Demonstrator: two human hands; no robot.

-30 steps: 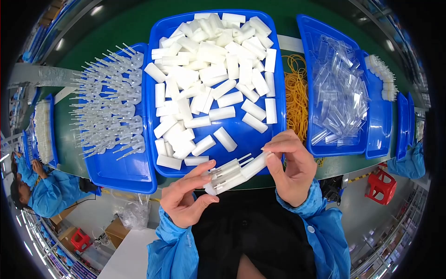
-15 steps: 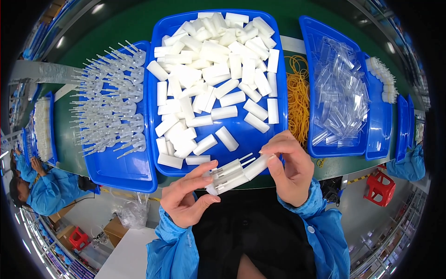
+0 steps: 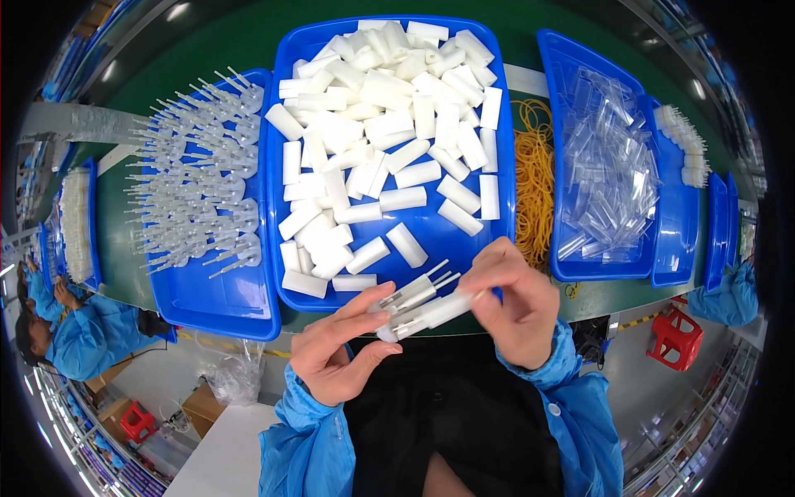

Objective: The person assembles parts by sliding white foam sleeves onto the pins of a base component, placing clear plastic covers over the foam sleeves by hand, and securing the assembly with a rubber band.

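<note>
Just in front of my body, my left hand (image 3: 338, 352) pinches the base of a translucent white plastic pronged piece (image 3: 387, 328), its thin prongs aimed up to the right. White foam sleeves sit over parts of the prongs, with some bare tips standing out beyond them. Between the fingertips of my right hand (image 3: 517, 306), a little blurred, is the far end of a white foam sleeve (image 3: 445, 310), in line with the nearest prong. How far the prong reaches inside it is hidden.
A blue tray (image 3: 431, 247) heaped with white foam sleeves lies straight ahead. To its left, another blue tray (image 3: 219, 311) bears rows of pronged pieces. Yellow rubber bands (image 3: 534, 195) and a tray of clear plastic sleeves (image 3: 604, 166) lie to the right. Co-workers sit farther off.
The held foam sleeve has gone from tilted to nearly straight along the prong, lying closer against the pronged piece. My right fingers have shifted slightly down with it. My left hand keeps its grip.
</note>
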